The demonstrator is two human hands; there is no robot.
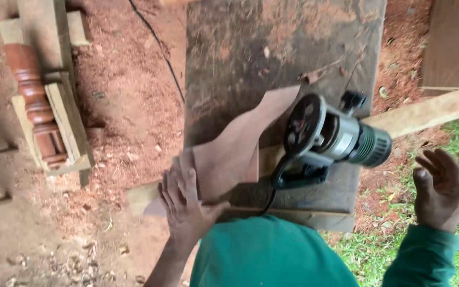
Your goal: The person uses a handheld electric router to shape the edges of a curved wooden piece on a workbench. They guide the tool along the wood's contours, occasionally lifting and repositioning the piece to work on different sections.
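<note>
The left hand [184,204] presses flat on a curved wooden cutout [240,146] lying on the dusty worktop [240,53]. A router [333,139] lies on its side beside the cutout. The right hand [441,187] hovers open, apart from the router.

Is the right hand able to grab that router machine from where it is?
Probably yes. The right hand hangs open in the air beside the router, which lies on its side on the workbench. Nothing sits between them.

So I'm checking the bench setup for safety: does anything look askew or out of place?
Yes. The router lies tipped on its side on the bench, base facing the curved board, with neither hand on it. The left hand presses the board; the right hand is open in the air beside the bench.
</note>
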